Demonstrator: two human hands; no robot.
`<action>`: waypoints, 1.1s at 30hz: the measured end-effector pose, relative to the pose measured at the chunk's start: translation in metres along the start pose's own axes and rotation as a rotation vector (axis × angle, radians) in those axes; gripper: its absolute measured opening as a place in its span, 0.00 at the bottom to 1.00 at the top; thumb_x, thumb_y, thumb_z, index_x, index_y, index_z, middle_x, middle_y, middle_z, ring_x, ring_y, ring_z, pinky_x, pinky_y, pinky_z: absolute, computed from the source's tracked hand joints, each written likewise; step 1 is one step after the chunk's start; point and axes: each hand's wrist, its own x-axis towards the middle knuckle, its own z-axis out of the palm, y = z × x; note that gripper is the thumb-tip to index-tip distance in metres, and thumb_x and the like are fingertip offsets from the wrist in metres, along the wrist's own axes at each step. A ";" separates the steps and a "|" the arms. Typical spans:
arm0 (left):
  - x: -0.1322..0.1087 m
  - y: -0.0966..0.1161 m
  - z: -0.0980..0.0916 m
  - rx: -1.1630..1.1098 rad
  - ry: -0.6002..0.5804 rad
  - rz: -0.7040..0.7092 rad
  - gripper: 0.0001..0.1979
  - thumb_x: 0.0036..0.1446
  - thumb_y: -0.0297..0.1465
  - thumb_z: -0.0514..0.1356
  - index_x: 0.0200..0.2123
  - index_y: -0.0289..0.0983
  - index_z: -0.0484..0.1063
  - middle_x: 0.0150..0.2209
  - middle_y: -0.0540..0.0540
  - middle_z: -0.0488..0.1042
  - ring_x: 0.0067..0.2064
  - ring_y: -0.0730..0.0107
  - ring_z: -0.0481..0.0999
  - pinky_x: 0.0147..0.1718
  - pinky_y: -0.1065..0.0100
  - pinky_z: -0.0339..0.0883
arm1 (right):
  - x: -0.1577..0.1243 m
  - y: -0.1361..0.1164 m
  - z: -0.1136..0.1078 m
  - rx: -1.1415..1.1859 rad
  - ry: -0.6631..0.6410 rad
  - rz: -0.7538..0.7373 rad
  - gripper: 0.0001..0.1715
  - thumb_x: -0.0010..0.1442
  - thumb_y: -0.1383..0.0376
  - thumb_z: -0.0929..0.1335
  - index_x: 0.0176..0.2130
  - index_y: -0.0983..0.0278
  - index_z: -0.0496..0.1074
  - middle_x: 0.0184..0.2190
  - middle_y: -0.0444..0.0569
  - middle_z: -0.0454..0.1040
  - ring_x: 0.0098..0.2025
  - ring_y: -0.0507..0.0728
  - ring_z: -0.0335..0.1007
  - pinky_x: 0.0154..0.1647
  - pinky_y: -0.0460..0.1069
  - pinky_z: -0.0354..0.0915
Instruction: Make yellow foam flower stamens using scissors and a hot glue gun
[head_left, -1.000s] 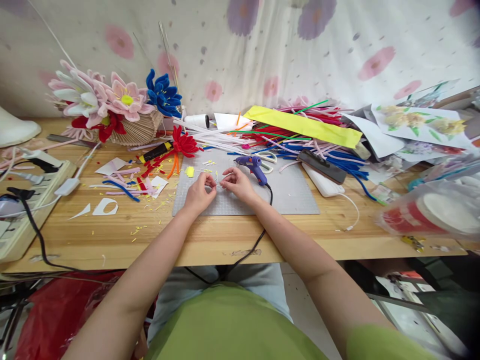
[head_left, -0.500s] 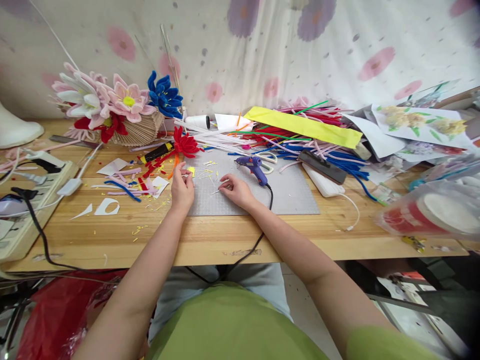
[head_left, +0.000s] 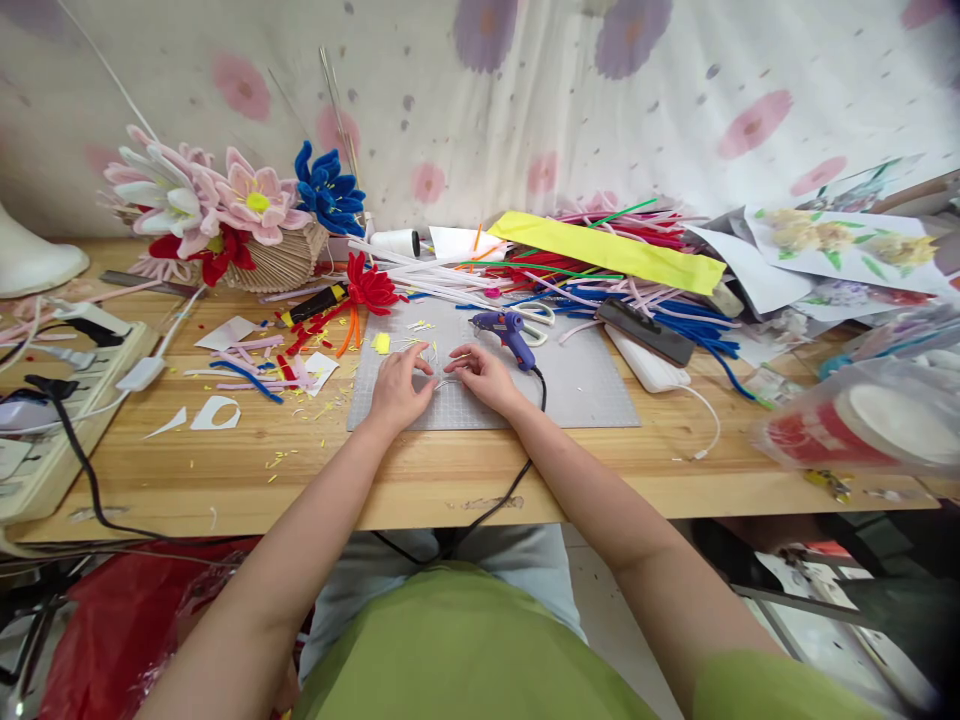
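My left hand (head_left: 401,390) is over the grey cutting mat (head_left: 585,395), thumb and index fingertips brought close together at one end of some thin white stems (head_left: 444,382). Facing it, my right hand (head_left: 484,378) pinches the same stems from the other side. The fingertips partly hide them, so their number cannot be told. More thin yellow-tipped pieces (head_left: 421,326) lie just behind the hands. A small yellow piece (head_left: 381,343) rests on the mat beyond my left hand. The purple glue gun (head_left: 506,335) lies on its side behind my right hand.
A red fuzzy flower (head_left: 371,287) with orange stems lies at the mat's back left corner. Pipe cleaners (head_left: 457,275) are heaped along the back. To the right are a dark phone (head_left: 646,333) and a bagged cup (head_left: 847,430). The glue gun's cord (head_left: 517,485) runs over the front edge.
My left hand has left the red flower's orange stems and the yellow piece, moving right and nearer me. My right hand has shifted slightly right. The two hands now meet at the thin stems.
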 end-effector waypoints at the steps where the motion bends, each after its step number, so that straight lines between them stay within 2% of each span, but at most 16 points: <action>1: 0.000 0.002 0.002 0.002 -0.040 0.020 0.27 0.47 0.29 0.62 0.51 0.41 0.62 0.34 0.47 0.75 0.45 0.59 0.71 0.50 0.57 0.59 | 0.000 0.001 -0.001 0.043 0.010 0.005 0.13 0.51 0.65 0.63 0.39 0.61 0.63 0.33 0.45 0.76 0.25 0.48 0.65 0.27 0.45 0.62; 5: 0.000 0.004 0.006 0.025 -0.113 0.007 0.25 0.46 0.28 0.62 0.50 0.41 0.62 0.33 0.47 0.75 0.45 0.57 0.71 0.49 0.55 0.59 | 0.001 0.003 -0.004 0.051 0.162 -0.034 0.09 0.54 0.62 0.62 0.38 0.60 0.62 0.32 0.44 0.74 0.27 0.48 0.67 0.30 0.46 0.64; 7: 0.000 0.003 0.007 0.016 -0.119 -0.006 0.25 0.46 0.26 0.61 0.49 0.41 0.62 0.33 0.48 0.76 0.44 0.57 0.72 0.49 0.55 0.59 | 0.001 0.003 -0.006 0.018 0.254 -0.039 0.09 0.55 0.62 0.61 0.39 0.59 0.62 0.32 0.44 0.74 0.29 0.49 0.67 0.31 0.46 0.64; 10: 0.000 0.002 0.007 -0.038 -0.086 -0.050 0.24 0.47 0.25 0.61 0.48 0.41 0.61 0.31 0.49 0.76 0.44 0.59 0.73 0.49 0.55 0.59 | 0.000 0.004 -0.009 -0.015 0.315 -0.028 0.09 0.55 0.63 0.61 0.39 0.59 0.60 0.32 0.44 0.73 0.31 0.50 0.68 0.33 0.47 0.65; 13: -0.001 0.002 0.006 -0.105 -0.015 -0.121 0.23 0.48 0.26 0.62 0.47 0.42 0.60 0.31 0.50 0.76 0.45 0.62 0.73 0.49 0.57 0.60 | -0.001 0.005 -0.009 -0.072 0.290 -0.050 0.09 0.55 0.64 0.62 0.39 0.59 0.61 0.32 0.45 0.73 0.34 0.51 0.69 0.35 0.48 0.64; 16: 0.000 0.002 0.004 -0.154 0.024 -0.189 0.22 0.49 0.28 0.62 0.46 0.42 0.59 0.32 0.51 0.76 0.44 0.63 0.74 0.48 0.58 0.61 | -0.002 0.005 -0.006 -0.158 0.191 -0.094 0.10 0.54 0.64 0.64 0.39 0.59 0.63 0.34 0.45 0.74 0.36 0.52 0.70 0.38 0.49 0.63; 21: 0.000 0.000 0.005 -0.212 0.033 -0.239 0.21 0.50 0.30 0.62 0.46 0.42 0.58 0.33 0.51 0.77 0.40 0.66 0.75 0.44 0.60 0.64 | 0.000 0.004 0.001 -0.240 0.058 -0.084 0.14 0.52 0.64 0.67 0.41 0.58 0.64 0.35 0.42 0.76 0.32 0.51 0.68 0.38 0.49 0.63; 26: 0.001 -0.001 0.006 -0.203 0.042 -0.202 0.21 0.50 0.30 0.62 0.46 0.42 0.57 0.34 0.50 0.76 0.43 0.66 0.75 0.47 0.59 0.62 | 0.002 0.004 0.003 -0.211 0.087 -0.057 0.14 0.50 0.67 0.66 0.39 0.57 0.64 0.30 0.40 0.76 0.29 0.51 0.67 0.36 0.49 0.63; 30: 0.001 0.000 0.007 -0.190 0.048 -0.139 0.27 0.45 0.30 0.65 0.47 0.41 0.56 0.38 0.48 0.77 0.49 0.63 0.72 0.51 0.57 0.59 | 0.002 0.004 0.002 -0.109 0.095 -0.042 0.13 0.50 0.68 0.67 0.38 0.58 0.65 0.29 0.40 0.76 0.31 0.51 0.70 0.39 0.50 0.64; 33: 0.002 0.000 0.008 -0.210 0.021 -0.175 0.26 0.46 0.29 0.64 0.47 0.41 0.56 0.35 0.49 0.77 0.47 0.64 0.73 0.50 0.58 0.59 | 0.002 0.002 0.002 -0.092 0.095 -0.023 0.13 0.49 0.68 0.67 0.38 0.59 0.65 0.29 0.41 0.76 0.32 0.52 0.71 0.40 0.49 0.65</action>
